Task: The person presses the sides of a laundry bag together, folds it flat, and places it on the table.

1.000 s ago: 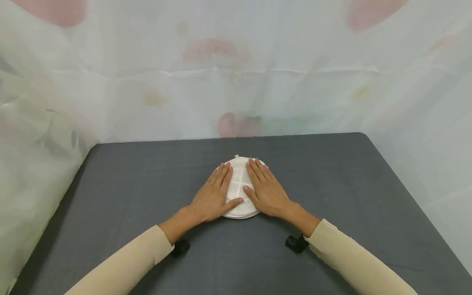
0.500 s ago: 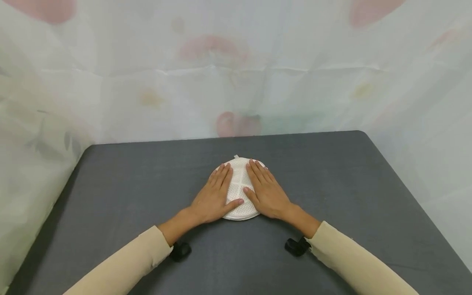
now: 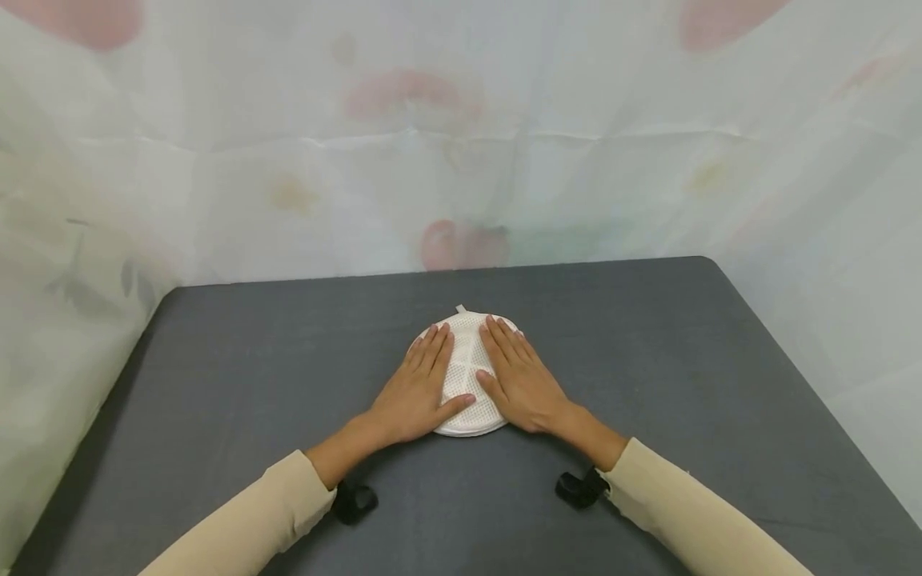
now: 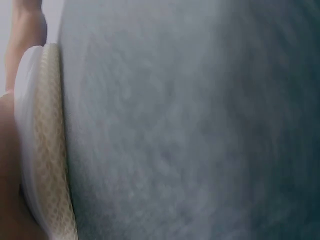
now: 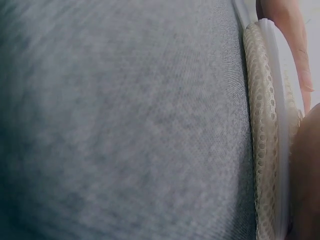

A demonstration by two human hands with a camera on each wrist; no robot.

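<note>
1. The pad (image 3: 467,376), a round white mesh disc, lies flat on the grey table (image 3: 648,368), near its middle and closer to the far edge than to the person.
2. The left hand (image 3: 418,384) rests palm-down on the pad's left half, fingers straight and close together, gripping nothing.
3. The right hand (image 3: 520,378) mirrors it on the right half, fingers straight and flat, thumb tip almost meeting the left thumb over the pad's near part.
4. To press it flat well, I would judge even weight through both palms works best, with no sideways slide, so the mesh does not bunch.
5. Both forearms, in cream sleeves (image 3: 266,512), angle inward from the near corners; wrists sit low, close to the table.
6. The wrist views show the pad's edge (image 5: 262,130) squeezed thin against the table.
</note>
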